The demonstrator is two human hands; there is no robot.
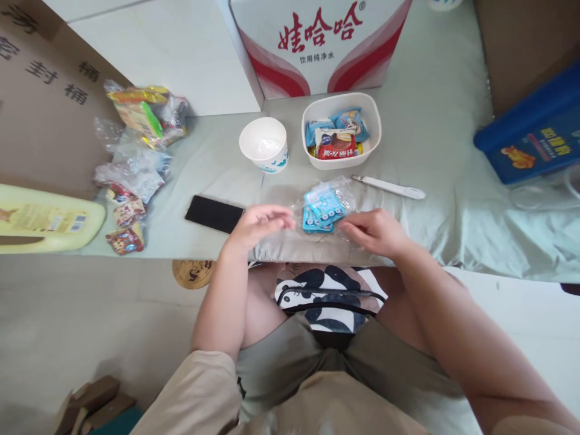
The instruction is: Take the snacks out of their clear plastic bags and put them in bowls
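Blue packets lie in a clear plastic bag near the table's front edge, between my hands. My left hand is beside the bag's left side, its fingers apart with nothing in them. At the right edge of the bag, my right hand has its fingers curled together; whatever they hold is too small to make out. Behind the bag are a white paper cup and a white bowl with blue and red snack packs. A white-handled knife lies to the right.
A black phone lies left of my left hand. Snack packs and wrappers and a yellow bottle are at the left. A white and red box stands at the back, a blue container at the right.
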